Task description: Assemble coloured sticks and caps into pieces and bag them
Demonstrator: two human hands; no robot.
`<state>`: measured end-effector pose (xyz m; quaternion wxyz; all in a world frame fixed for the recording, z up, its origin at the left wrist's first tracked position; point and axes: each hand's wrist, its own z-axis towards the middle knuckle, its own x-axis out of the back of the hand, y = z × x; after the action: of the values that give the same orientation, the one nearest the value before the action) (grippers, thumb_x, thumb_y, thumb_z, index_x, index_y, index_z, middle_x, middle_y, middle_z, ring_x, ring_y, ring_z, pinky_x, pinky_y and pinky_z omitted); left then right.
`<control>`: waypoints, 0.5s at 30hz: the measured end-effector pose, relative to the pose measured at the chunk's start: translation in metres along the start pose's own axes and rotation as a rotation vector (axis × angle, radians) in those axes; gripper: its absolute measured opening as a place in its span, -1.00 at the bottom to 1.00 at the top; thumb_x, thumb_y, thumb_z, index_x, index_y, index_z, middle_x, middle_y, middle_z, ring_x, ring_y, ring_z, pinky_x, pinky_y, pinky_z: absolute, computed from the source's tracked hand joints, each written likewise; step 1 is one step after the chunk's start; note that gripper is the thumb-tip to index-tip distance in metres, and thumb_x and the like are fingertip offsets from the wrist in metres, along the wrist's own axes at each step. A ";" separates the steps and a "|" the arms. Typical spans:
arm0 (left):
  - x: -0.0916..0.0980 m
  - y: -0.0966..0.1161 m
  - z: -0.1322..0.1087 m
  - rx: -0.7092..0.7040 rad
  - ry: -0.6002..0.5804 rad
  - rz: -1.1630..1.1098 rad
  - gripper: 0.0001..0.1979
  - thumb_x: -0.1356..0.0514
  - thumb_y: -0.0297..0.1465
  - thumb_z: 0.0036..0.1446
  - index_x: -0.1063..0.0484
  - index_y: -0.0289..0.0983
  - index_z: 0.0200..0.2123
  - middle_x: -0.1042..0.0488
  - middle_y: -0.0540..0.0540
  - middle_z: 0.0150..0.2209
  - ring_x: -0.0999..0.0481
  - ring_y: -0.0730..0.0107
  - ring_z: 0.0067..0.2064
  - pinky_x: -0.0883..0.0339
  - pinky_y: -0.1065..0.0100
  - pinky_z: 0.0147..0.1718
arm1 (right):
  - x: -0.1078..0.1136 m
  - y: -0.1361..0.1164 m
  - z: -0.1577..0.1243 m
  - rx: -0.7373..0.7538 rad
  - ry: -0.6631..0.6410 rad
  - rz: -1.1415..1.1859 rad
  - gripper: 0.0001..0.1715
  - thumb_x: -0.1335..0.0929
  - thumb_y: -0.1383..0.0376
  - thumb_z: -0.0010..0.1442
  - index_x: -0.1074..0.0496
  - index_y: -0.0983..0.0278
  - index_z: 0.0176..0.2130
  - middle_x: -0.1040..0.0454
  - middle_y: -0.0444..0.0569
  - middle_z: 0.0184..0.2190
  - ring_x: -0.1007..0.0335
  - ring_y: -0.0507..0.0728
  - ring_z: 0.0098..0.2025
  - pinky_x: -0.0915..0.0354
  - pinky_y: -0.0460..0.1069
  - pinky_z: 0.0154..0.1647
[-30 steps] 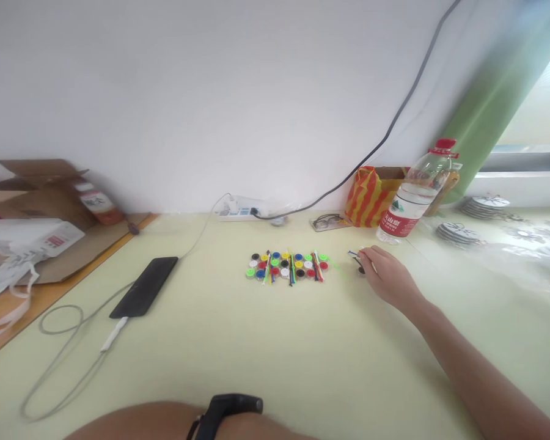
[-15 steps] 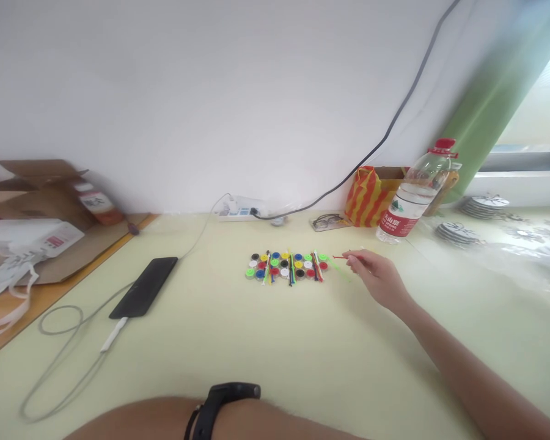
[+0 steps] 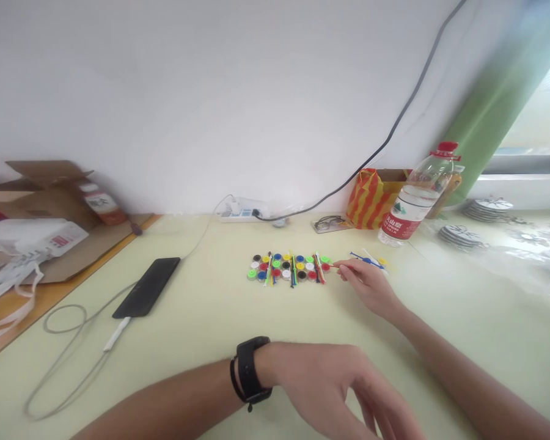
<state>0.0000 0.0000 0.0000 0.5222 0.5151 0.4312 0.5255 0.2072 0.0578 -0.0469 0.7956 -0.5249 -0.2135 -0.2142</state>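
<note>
My right hand (image 3: 369,286) pinches a thin red plastic stick (image 3: 333,266) between thumb and forefinger, just right of a cluster of small round pieces with coloured tops (image 3: 286,274). Bundles of thin coloured sticks (image 3: 294,270) lie across these rows. Beyond that hand, partly covered by it, are a blue stick (image 3: 367,260), a white one and a yellow piece (image 3: 382,261). In the lower foreground my left hand (image 3: 330,382) hangs over the table with nothing visible in it. Its fingers droop apart, their tips cut off by the bottom edge. A black watch circles that wrist.
A black phone (image 3: 147,287) with a cable lies at left, near an opened cardboard box (image 3: 50,180). Against the wall sits a power strip (image 3: 241,209). A large water bottle (image 3: 407,208), a striped bag (image 3: 371,198) and stacked discs (image 3: 461,235) stand at right.
My left hand has come into view at the bottom, moving right. My right hand has shifted slightly left and down with the red stick, uncovering the blue and white sticks behind it.
</note>
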 end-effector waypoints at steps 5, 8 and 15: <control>0.010 0.000 -0.014 0.286 0.197 0.434 -0.75 -0.41 -0.16 0.11 -0.56 -0.19 -0.45 -0.56 0.07 -0.47 -0.52 0.41 -0.42 -0.30 0.42 -0.39 | 0.008 0.000 -0.001 -0.074 0.062 -0.029 -0.60 -0.23 0.04 0.42 -0.50 0.22 -0.21 -0.58 0.02 -0.28 -0.49 0.19 -0.23 -0.36 0.05 -0.22; 0.017 -0.001 -0.033 0.419 0.321 0.641 -0.65 -0.46 -0.16 0.04 -0.47 -0.22 -0.57 -0.50 0.08 -0.56 -0.43 0.42 -0.51 -0.20 0.38 -0.48 | 0.016 -0.002 -0.002 -0.111 0.050 -0.019 -0.58 -0.21 0.03 0.43 -0.46 0.22 -0.27 -0.52 -0.02 -0.39 -0.43 0.16 -0.33 -0.30 0.03 -0.31; 0.027 -0.021 -0.079 0.432 0.940 0.804 -0.54 -0.37 -0.20 0.17 -0.42 -0.14 0.10 -0.50 -0.10 0.01 -0.49 0.17 -0.08 -0.37 0.25 -0.12 | 0.003 -0.028 -0.006 -0.100 -0.249 0.293 -0.54 -0.25 -0.02 0.43 -0.49 0.25 -0.26 -0.45 -0.07 -0.42 -0.34 0.08 -0.41 -0.32 0.01 -0.33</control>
<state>-0.0736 0.0352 -0.0258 -0.0742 0.4450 0.4833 0.7503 0.1943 0.0424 -0.0268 0.7587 -0.6116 -0.2206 -0.0399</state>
